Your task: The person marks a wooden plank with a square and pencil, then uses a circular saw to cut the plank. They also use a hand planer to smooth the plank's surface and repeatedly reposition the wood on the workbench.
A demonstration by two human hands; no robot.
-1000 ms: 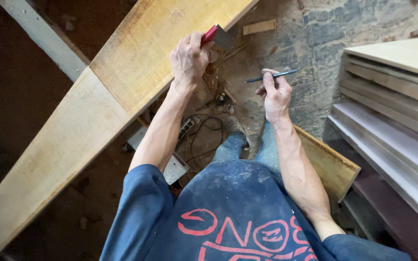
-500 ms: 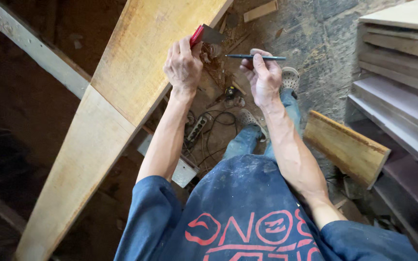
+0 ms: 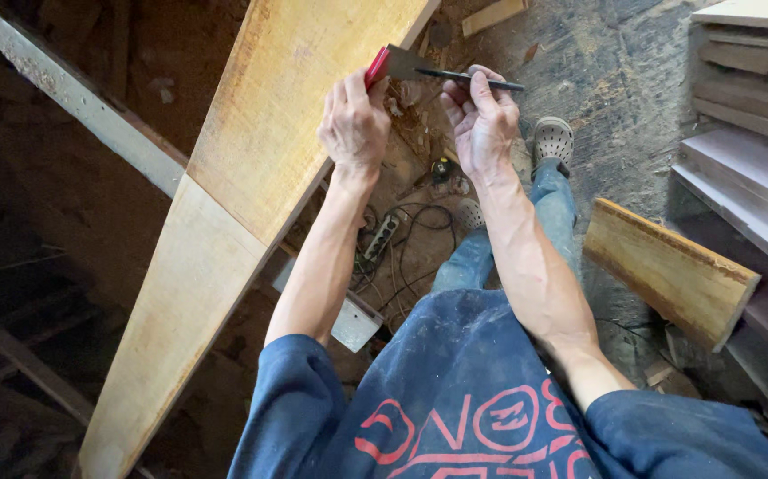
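Observation:
A long pale wooden plank [image 3: 251, 177] slants from the lower left up to the top middle. My left hand [image 3: 354, 124] rests on its right edge and grips a small tool with a red handle and grey metal blade [image 3: 390, 63]. My right hand [image 3: 483, 120] is raised beside it and holds a thin dark pencil [image 3: 472, 78], whose tip meets the metal blade. Both forearms reach up from my blue shirt at the bottom.
A short thick board [image 3: 668, 270] leans at the right beside stacked boards [image 3: 748, 115]. A power strip and tangled cables [image 3: 384, 239] lie on the dusty floor under my arms. A grey beam [image 3: 73, 106] crosses the upper left. My foot wears a grey clog [image 3: 552, 140].
My right hand has moved left and up toward my left hand, bringing the pencil to the tool's blade. The view has shifted, with the plank now steeper.

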